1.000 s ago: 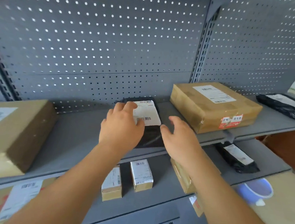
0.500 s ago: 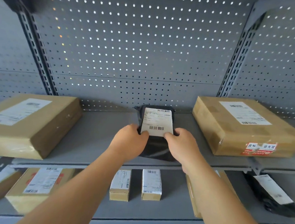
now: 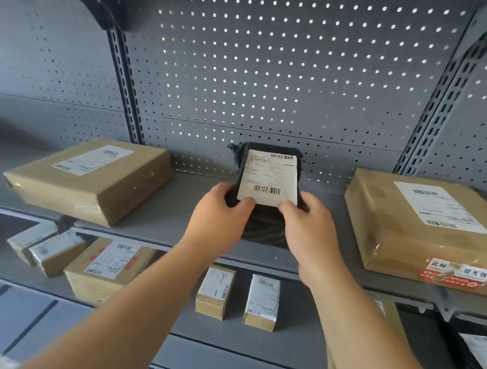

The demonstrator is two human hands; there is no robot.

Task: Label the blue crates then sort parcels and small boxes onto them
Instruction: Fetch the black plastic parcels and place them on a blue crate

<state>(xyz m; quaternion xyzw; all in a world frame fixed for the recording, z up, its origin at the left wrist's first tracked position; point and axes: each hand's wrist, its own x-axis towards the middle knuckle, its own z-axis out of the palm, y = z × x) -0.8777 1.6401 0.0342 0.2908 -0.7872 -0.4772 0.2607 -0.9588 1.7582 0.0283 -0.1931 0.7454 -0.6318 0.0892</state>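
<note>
Gripping the black plastic mailer bag (image 3: pixel 265 227) by its side edges, left hand (image 3: pixel 219 214) and right hand (image 3: pixel 309 228) hold it between two well-separated brown cardboard boxes, one to the left (image 3: pixel 89 179) and one to the right (image 3: pixel 426 229).

Caught by a wide-angle camera on my head, looking forward and slightly down along my forearms: a grey perforated metal back panel (image 3: pixel 274 84) and grey metal upper shelf (image 3: pixel 176 202), close at arm's reach. My left hand (image 3: pixel 219 211), right hand (image 3: pixel 310 228) and the black plastic parcel with white label (image 3: pixel 269 180) sit mid-frame. The slotted grey uprights (image 3: pixel 123 85) bow toward the edges.
</note>
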